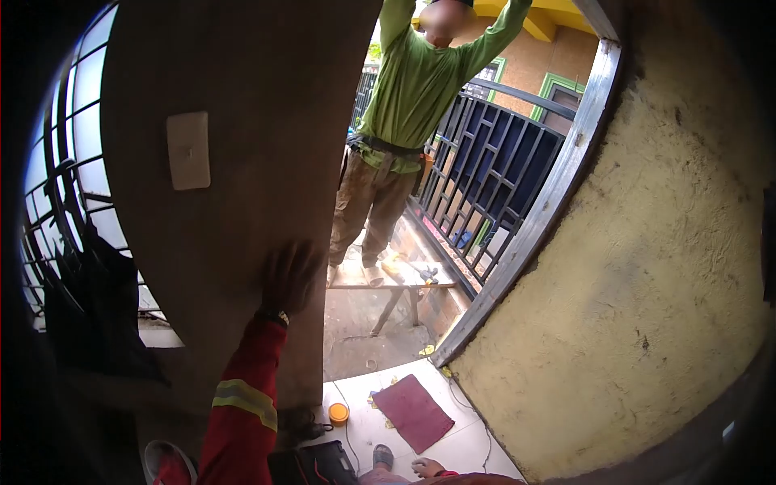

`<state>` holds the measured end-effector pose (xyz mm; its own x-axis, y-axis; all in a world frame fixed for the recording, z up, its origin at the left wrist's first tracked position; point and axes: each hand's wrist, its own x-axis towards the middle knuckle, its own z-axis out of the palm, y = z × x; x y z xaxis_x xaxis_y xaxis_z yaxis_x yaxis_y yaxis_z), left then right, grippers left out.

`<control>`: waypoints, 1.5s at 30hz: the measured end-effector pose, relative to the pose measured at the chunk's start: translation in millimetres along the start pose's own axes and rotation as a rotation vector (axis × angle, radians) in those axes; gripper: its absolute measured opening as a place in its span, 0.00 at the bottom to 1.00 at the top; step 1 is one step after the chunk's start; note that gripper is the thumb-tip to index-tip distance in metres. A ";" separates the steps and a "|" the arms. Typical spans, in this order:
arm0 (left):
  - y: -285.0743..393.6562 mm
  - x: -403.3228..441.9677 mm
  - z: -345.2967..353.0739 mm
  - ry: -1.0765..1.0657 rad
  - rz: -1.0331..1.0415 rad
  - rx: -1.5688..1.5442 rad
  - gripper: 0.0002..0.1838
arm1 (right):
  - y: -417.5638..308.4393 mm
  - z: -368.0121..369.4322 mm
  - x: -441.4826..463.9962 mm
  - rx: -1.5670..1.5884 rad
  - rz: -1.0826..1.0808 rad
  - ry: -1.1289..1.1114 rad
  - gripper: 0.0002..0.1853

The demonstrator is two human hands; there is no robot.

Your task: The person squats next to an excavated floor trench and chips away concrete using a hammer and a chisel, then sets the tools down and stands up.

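Lowest and nearest, the right hand (pixel 428 468) shows only partly above the white floor (pixel 473 451); I cannot tell whether it pinches anything. The left hand (pixel 291 275), its fingers spread slightly, lies against the wall (pixel 242 218), across the opening from the door frame (pixel 576 149). The wall is dark, brownish and smooth-looking, bearing a pale switch (pixel 188 151). Beyond, a person (pixel 416 97) in green stands on a bench (pixel 352 279).

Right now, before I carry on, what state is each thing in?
Left hand, open against the dark wall
Right hand, low in view, grip unclear
Doorway, open
Mat, lying flat
Orange tub, standing upright
Bench, standing, a person on it
Light switch, on or off unclear
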<state>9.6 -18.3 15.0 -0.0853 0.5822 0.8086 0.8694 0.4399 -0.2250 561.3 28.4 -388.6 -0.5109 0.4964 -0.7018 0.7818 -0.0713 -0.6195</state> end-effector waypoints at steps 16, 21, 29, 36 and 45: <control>56.4 -274.6 -71.9 -0.536 -0.509 -0.436 0.34 | 35.0 -14.5 -13.5 -0.183 0.200 -0.234 0.22; 109.9 -494.0 -203.1 -0.943 -1.351 -0.642 0.36 | 15.6 -49.2 34.6 -0.315 0.084 -0.200 0.22; 326.1 -767.0 -443.0 -0.142 -2.443 -0.514 0.37 | -86.6 -88.6 147.6 -1.265 -0.427 -0.256 0.24; 430.1 -683.3 -439.2 -1.024 -2.183 -0.690 0.29 | -279.3 107.8 115.7 -1.021 -0.607 -0.460 0.14; 442.9 -740.2 -526.0 -0.502 -2.576 -0.478 0.19 | -323.3 354.4 -40.1 -1.134 -0.936 -0.834 0.16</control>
<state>713.8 -614.1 -397.2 -0.4575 -0.3664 -0.8102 -0.8860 0.1106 0.4503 202.4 -275.1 -284.8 -0.6600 -0.5800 -0.4775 -0.2217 0.7577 -0.6138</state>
